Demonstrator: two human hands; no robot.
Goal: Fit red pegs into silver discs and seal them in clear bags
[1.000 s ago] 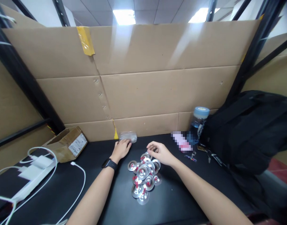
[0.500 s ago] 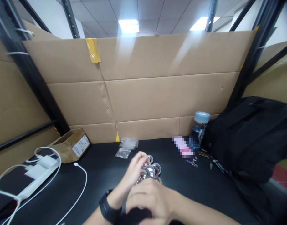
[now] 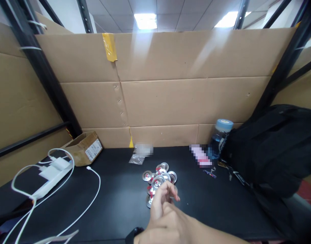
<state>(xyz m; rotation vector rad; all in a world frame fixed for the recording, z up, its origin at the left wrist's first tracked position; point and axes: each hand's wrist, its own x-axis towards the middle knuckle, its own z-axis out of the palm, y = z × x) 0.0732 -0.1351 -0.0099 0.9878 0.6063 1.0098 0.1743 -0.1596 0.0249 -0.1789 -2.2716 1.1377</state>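
Beyond the left hand (image 3: 160,198), piled metal discs (image 3: 157,182).

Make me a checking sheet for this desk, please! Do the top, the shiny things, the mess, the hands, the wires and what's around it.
Surface: black table, looks smooth.
Job's things: shiny metal discs, heaped and overlapping, some marked red.
Clutter: clear plastic bag, cardboard box, blue-lidded bottle, black backpack.
Hands: left hand partly covers the discs from this view; right hand shows in front of it. Can't tell whether either holds anything.
Cables: white cables around a power strip; one loose end lies on the table.
Surroundings: cardboard wall, black posts, ceiling lights.
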